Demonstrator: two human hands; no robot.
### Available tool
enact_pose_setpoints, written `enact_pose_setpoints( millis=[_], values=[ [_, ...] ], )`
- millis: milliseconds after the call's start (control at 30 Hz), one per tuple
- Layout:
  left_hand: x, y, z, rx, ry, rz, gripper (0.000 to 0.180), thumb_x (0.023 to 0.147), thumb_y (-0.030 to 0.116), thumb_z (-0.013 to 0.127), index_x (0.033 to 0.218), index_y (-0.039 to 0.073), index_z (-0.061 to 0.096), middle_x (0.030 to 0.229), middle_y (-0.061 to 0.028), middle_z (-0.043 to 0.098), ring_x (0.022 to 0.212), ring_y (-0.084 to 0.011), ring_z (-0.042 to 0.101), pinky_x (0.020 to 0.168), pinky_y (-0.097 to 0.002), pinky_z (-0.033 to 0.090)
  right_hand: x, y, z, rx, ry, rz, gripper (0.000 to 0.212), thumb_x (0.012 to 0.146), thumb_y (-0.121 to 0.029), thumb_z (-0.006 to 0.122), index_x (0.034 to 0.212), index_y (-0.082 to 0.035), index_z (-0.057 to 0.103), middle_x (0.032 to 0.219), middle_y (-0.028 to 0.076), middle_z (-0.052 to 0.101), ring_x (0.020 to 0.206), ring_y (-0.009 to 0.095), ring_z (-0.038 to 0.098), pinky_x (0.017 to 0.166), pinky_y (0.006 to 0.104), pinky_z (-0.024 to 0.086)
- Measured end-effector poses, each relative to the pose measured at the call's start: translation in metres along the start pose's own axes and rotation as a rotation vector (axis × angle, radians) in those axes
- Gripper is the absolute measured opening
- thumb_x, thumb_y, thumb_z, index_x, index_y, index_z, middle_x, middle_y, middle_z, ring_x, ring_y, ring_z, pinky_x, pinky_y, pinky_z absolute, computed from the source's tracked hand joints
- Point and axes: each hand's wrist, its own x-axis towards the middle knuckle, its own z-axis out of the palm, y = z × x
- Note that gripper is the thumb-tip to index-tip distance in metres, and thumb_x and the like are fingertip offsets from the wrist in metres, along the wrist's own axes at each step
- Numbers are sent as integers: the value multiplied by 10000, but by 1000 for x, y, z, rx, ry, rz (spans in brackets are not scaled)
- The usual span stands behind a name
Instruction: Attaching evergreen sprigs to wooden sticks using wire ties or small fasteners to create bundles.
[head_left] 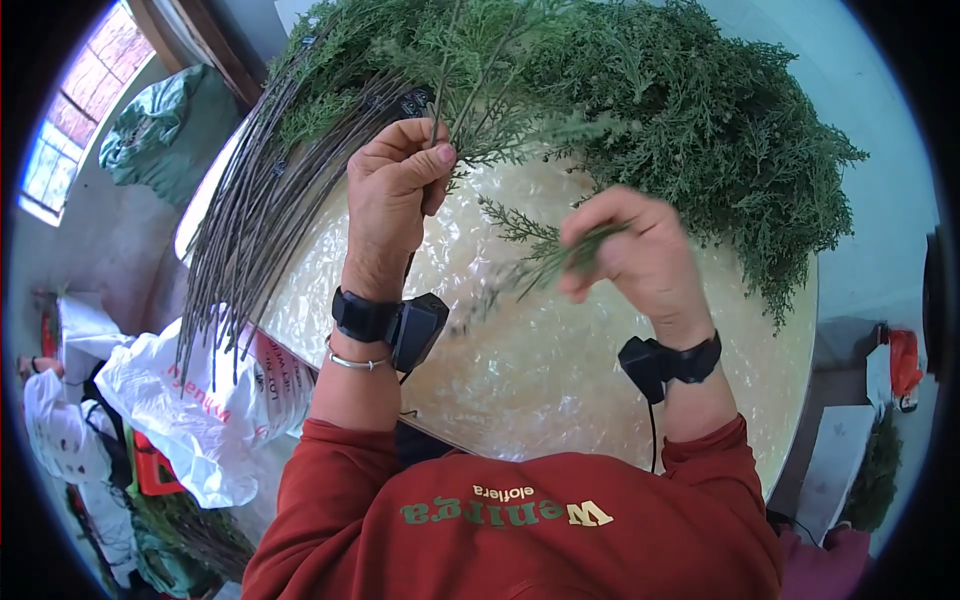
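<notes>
Red sweatshirt [500,550] way up close; left hand [402,170] has a leafy branch [470,100] pinched against the thumb, right hand [640,245], kinda blurry, is gripping small sprigs [545,260] above the shiny tabletop [540,400].

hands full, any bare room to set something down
The tabletop is bare below the sprig in the right hand, down to the red sweatshirt, and right of its wristband. Green foliage crowds its far side; woody stems, its left edge.

right hand [645,250]: blurred (sprig [552,256] too) | held branch [441,82]: top cut off
</notes>
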Motion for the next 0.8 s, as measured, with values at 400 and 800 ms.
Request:
enact_pose_setpoints(
  millis=[400, 800],
  values=[
    [-10, 1, 16, 427, 84, 139, 151, 716, 21, 719, 790, -3, 589, 683, -2, 580, 545, -41, 488, 468, -171, 384, -21, 13, -21, -1913, -285, -150, 84, 646, -31, 601, 728, -45, 589, 849, 80, 573, 727, 242, 552, 611, 323, 473],
    [-10, -4, 13, 376, 31, 201, 112, 772, 39, 666, 842, -12, 596, 654, 5, 543, 465, -32, 418, 402, -164, 305, -25, 16, -22, -2011, -413, 169, 94, 630, -26, 603, 685, -22, 527, 714, 120, 558, 616, 262, 564, 568, 337, 483]
  ],
)
